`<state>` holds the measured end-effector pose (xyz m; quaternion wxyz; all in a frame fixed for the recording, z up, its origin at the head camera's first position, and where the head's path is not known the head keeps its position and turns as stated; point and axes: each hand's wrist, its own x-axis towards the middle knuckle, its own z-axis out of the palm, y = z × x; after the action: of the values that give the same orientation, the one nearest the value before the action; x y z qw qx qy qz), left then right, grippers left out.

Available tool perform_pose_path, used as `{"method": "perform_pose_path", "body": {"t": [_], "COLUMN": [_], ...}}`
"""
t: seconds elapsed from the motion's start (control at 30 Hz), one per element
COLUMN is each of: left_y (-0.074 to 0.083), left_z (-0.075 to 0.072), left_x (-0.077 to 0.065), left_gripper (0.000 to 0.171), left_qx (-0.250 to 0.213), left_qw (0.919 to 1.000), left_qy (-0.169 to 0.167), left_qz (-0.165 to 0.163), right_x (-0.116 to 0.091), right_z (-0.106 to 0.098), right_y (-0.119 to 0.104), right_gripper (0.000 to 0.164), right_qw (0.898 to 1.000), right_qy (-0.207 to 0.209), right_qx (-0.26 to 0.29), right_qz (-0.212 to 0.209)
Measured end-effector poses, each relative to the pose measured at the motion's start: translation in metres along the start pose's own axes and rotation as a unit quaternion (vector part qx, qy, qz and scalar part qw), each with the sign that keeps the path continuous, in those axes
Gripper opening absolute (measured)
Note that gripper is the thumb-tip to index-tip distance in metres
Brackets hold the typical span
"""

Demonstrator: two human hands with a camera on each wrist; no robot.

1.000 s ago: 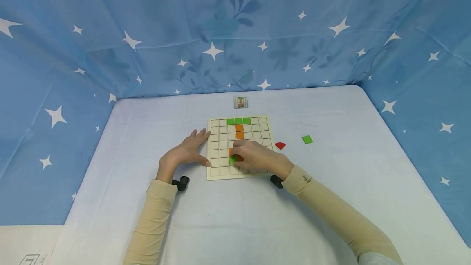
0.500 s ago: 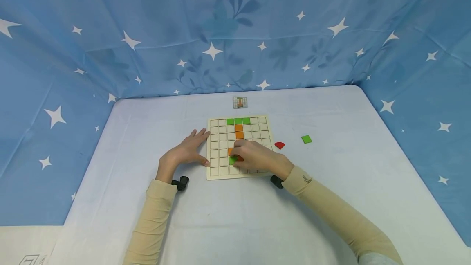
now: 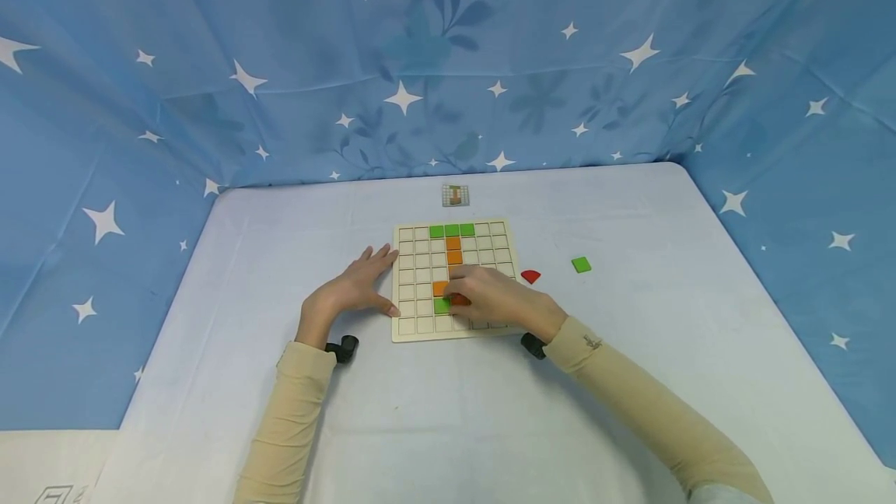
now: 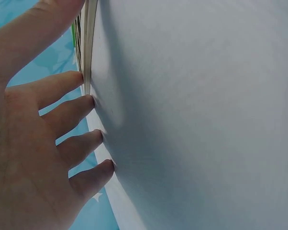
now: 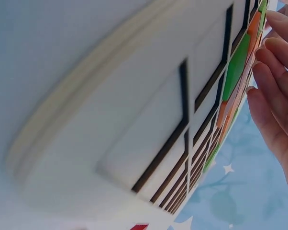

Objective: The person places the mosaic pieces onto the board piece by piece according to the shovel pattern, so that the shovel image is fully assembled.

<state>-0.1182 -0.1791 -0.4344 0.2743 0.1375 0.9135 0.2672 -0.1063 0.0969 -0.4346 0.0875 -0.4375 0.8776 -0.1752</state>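
A cream grid board (image 3: 414, 328) lies on the table with green and orange square tiles in its cells. My left hand (image 3: 358, 284) is spread at the board's left side, its thumb and fingertips right at the edge. My right hand (image 3: 493, 298) is over the lower middle of the board, fingers loosely bent. Beside its fingertips lie an orange tile (image 3: 439, 288) and a green tile (image 3: 442, 306). Under the palm, a darker orange tile (image 3: 460, 299) partly shows. In the right wrist view nothing shows between the thumb and fingers, and another green tile (image 5: 237, 72) lies below them.
Behind the board lies a small pattern card (image 3: 455, 195). To the right are a red fan-shaped piece (image 3: 530, 276) and a loose green tile (image 3: 581, 264). A blue star-patterned curtain (image 3: 392, 61) borders the white table (image 3: 434, 426).
My right hand has shifted slightly right, uncovering more of the orange and green tiles at its fingertips. The left hand stays at the board's edge.
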Motion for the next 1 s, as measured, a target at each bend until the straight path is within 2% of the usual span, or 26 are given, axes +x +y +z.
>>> {"method": "perform_pose_path", "body": {"t": [0.37, 0.53, 0.73, 1.0], "left_y": [-0.003, -0.003, -0.002, -0.003], "left_z": [0.000, 0.000, 0.000, 0.001], "left_x": [0.001, -0.001, 0.000, 0.002], "left_gripper": [0.113, 0.113, 0.114, 0.114], "left_qx": [0.004, 0.000, -0.009, -0.005], "left_qw": [1.0000, 1.0000, 1.0000, 1.0000], "left_qy": [0.003, 0.003, 0.001, 0.000], "left_qz": [0.003, 0.001, 0.000, 0.000], "right_x": [-0.016, -0.025, -0.038, -0.055], "right_z": [-0.005, -0.008, -0.013, -0.018], "right_y": [0.013, 0.019, 0.025, 0.033], "right_gripper": [0.017, 0.017, 0.019, 0.020], "right_qw": [1.000, 0.999, 0.998, 0.997], "right_qy": [0.019, 0.023, 0.024, 0.033], "right_qx": [-0.004, -0.005, 0.009, 0.008], "right_qz": [0.007, 0.022, 0.058, 0.075]}}
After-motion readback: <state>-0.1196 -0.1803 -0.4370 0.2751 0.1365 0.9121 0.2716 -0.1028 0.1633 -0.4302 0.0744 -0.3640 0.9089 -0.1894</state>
